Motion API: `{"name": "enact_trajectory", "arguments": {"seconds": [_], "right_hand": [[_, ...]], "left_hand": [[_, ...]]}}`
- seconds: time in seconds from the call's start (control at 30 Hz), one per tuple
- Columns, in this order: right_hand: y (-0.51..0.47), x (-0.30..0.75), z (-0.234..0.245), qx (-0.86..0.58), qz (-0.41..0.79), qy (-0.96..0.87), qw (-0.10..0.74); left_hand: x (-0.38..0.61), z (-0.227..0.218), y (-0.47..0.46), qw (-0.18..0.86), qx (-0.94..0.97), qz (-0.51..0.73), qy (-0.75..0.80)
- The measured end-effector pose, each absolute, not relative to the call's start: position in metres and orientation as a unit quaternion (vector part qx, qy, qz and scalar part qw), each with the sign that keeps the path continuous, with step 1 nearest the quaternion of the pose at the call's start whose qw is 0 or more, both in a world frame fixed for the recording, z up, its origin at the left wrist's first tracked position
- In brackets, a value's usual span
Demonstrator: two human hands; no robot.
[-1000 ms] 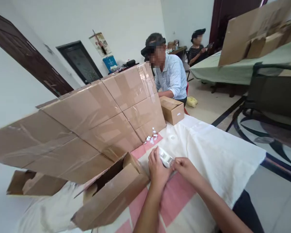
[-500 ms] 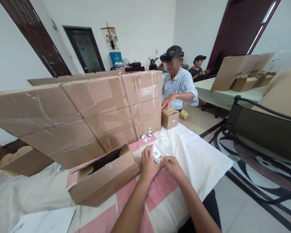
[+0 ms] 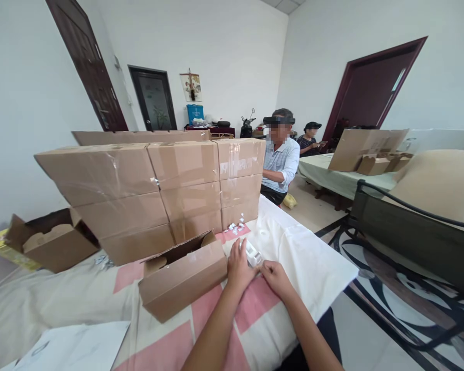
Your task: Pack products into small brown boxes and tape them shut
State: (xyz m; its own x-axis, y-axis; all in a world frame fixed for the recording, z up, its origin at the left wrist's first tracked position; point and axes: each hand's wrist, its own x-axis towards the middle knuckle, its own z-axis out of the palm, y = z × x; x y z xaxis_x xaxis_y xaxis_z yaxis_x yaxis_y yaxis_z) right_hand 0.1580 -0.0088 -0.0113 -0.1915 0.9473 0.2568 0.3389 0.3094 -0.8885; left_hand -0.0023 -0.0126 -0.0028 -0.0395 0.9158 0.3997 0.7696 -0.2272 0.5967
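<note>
My left hand [image 3: 237, 269] is closed around a small white plastic part [image 3: 254, 255] with rectangular openings, just above the cloth. At the near end of that part, my right hand [image 3: 276, 278] is closed, thumb and fingers pinched together close to the left thumb. Whatever the right fingers pinch is too small or hidden to name. To the left of my hands lies a long open cardboard box [image 3: 191, 275]. Several small white pieces [image 3: 236, 226] are scattered on the cloth beyond my hands.
Taped cardboard boxes [image 3: 185, 190] form a wall across the table. Another open box [image 3: 58, 247] is at the left, and white paper [image 3: 77, 345] lies near the front. A co-worker [image 3: 282, 165] sits beyond the stack. A dark-framed chair [image 3: 402, 221] stands at right.
My view has shifted, showing more of the room's upper part. The co-worker's hand and the small closed box beside the stack have gone from sight. My hands keep nearly the same hold.
</note>
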Motion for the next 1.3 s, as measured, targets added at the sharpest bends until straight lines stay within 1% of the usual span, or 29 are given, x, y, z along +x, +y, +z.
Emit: {"name": "enact_trajectory", "arguments": {"seconds": [0.17, 0.37, 0.6, 0.87, 0.93, 1.0, 1.07, 1.13, 1.23, 1.3], "right_hand": [[-0.02, 0.156, -0.011, -0.454, 0.297, -0.701, 0.462], [-0.026, 0.155, -0.001, -0.426, 0.233, -0.718, 0.498], [-0.035, 0.147, 0.009, -0.405, 0.182, -0.747, 0.495], [-0.038, 0.147, 0.01, -0.383, 0.151, -0.762, 0.5], [-0.04, 0.146, 0.008, -0.389, 0.159, -0.754, 0.505], [-0.04, 0.143, 0.007, -0.394, 0.194, -0.732, 0.521], [-0.039, 0.141, 0.008, -0.41, 0.264, -0.686, 0.541], [-0.036, 0.14, 0.013, -0.446, 0.34, -0.621, 0.548], [-0.026, 0.138, 0.031, -0.479, 0.381, -0.564, 0.555], [-0.016, 0.128, 0.048, -0.441, 0.383, -0.579, 0.57]], "left_hand": [[-0.005, 0.007, -0.021, 0.101, 0.69, 0.414, 0.585], [-0.006, 0.039, -0.029, 0.113, 0.718, 0.44, 0.528], [-0.016, 0.072, -0.036, 0.167, 0.793, 0.339, 0.477], [-0.017, 0.088, -0.043, 0.117, 0.82, 0.255, 0.499], [-0.017, 0.091, -0.044, 0.1, 0.826, 0.241, 0.5], [-0.016, 0.099, -0.047, 0.083, 0.833, 0.228, 0.497], [-0.021, 0.116, -0.056, 0.065, 0.838, 0.221, 0.494], [-0.034, 0.143, -0.073, 0.035, 0.834, 0.233, 0.5], [-0.072, 0.189, -0.111, -0.026, 0.786, 0.308, 0.535], [-0.105, 0.209, -0.136, -0.027, 0.729, 0.364, 0.579]]}}
